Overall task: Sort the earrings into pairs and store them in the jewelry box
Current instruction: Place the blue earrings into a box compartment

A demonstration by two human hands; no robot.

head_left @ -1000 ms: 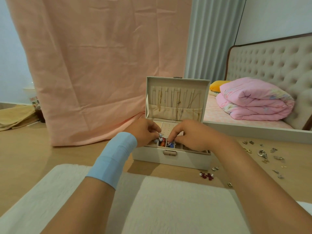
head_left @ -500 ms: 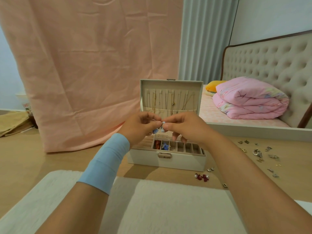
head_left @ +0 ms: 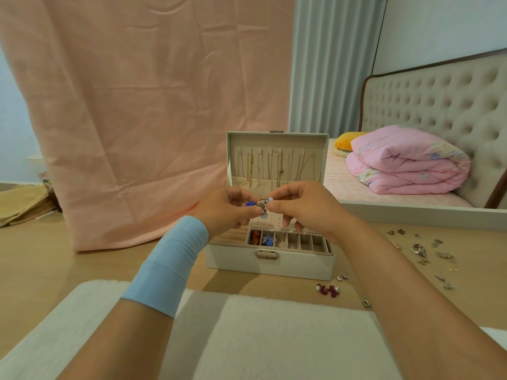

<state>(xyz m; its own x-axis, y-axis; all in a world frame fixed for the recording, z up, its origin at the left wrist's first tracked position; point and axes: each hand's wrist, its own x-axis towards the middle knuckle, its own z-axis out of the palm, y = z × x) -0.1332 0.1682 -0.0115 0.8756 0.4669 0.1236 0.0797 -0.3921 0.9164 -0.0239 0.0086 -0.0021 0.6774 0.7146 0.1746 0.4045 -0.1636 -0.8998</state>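
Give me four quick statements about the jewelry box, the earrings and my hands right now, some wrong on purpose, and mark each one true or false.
1. The left hand and the right hand both pinch one small blue-beaded earring above the jewelry box. True.
2. The box's lid is shut. False: it stands open, with chains hanging inside it.
3. A red piece lies at the left end of the box's front row. True.
4. The loose earrings lie on the floor left of the box. False: they lie to its right.
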